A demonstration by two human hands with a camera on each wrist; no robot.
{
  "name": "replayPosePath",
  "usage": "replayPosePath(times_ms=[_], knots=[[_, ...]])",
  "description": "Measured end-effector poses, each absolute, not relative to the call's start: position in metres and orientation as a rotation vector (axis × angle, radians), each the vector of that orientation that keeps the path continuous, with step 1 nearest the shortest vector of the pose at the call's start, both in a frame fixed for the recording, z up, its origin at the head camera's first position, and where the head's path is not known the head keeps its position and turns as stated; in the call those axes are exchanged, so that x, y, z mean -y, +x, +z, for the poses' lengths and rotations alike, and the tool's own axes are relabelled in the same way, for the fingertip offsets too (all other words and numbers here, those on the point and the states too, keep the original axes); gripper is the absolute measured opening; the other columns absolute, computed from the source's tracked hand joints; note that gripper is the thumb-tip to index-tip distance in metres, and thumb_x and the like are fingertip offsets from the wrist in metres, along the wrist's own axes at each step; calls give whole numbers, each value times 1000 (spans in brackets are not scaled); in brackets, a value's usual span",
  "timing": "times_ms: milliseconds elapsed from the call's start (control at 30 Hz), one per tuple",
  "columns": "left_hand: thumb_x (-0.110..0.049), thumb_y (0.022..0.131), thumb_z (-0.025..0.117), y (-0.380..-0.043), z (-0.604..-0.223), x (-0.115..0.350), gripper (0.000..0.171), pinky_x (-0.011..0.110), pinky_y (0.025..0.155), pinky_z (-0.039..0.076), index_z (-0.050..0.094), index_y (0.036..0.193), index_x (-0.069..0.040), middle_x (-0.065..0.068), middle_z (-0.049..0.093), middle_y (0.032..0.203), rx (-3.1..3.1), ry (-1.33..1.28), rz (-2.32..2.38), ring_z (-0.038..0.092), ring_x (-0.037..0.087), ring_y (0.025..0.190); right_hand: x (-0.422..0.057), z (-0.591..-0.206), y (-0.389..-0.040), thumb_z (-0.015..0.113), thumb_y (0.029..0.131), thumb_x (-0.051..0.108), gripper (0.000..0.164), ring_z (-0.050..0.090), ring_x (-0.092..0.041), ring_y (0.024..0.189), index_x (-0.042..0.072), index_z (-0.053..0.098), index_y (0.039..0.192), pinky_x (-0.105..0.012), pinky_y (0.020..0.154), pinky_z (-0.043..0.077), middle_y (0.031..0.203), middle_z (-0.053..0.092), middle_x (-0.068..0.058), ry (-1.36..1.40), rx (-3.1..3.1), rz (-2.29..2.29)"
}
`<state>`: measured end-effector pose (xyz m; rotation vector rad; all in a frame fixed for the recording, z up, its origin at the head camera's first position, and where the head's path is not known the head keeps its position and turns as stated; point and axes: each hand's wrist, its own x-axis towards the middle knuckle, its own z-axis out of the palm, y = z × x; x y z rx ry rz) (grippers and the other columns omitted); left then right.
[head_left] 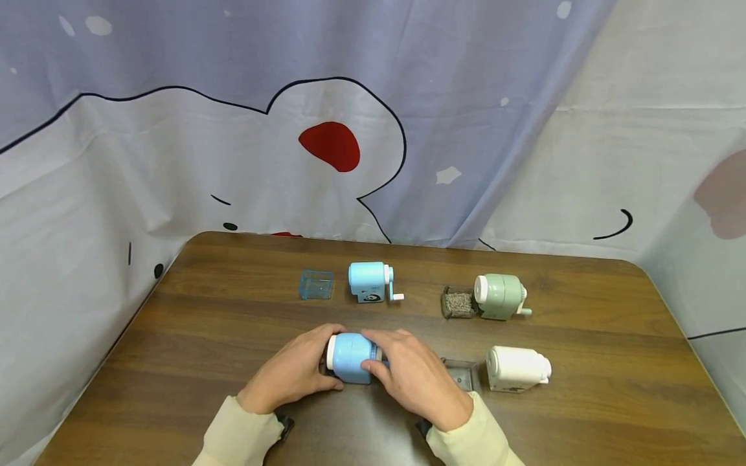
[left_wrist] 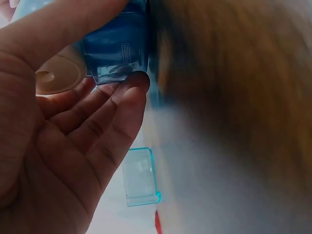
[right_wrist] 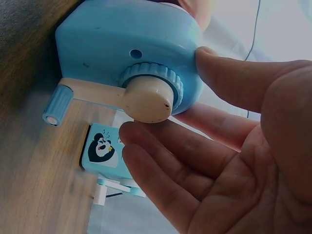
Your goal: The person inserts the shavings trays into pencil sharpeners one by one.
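Observation:
A blue crank pencil sharpener [head_left: 353, 358] stands on the table between my two hands. My left hand [head_left: 294, 370] grips its left end, thumb on the near side and fingers round the far side. In the left wrist view, fingertips touch the see-through blue shavings drawer [left_wrist: 117, 56] below the cream front knob [left_wrist: 61, 73]. My right hand [head_left: 416, 375] holds the other end between thumb and fingers. The right wrist view shows the thumb on the body's edge beside the cream crank [right_wrist: 100, 92] with its blue handle [right_wrist: 57, 105].
Behind stands a light blue panda sharpener [head_left: 367, 282] with a clear blue drawer [head_left: 316, 285] beside it. To the right are a green sharpener [head_left: 500, 296], a drawer of shavings [head_left: 458, 303], a white sharpener [head_left: 517, 369] and a grey drawer [head_left: 462, 375]. A curtain [head_left: 466, 129] hangs behind the table.

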<state>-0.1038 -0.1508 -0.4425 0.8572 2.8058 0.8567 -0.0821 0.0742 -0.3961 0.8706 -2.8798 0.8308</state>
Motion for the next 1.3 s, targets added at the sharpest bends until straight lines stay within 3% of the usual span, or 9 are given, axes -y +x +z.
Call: replayPosePath(times_ms=[1300], knots=[[-33,57,88,-109,-445,147,80,34,83,49,50,123,-11,-4,58,112,-2774,863,938,55,10,94,-72,-398,-82,65,88,30,44,58,-17,101,7,59,125,-35,83,50,118,64,-3,872,2869,828]])
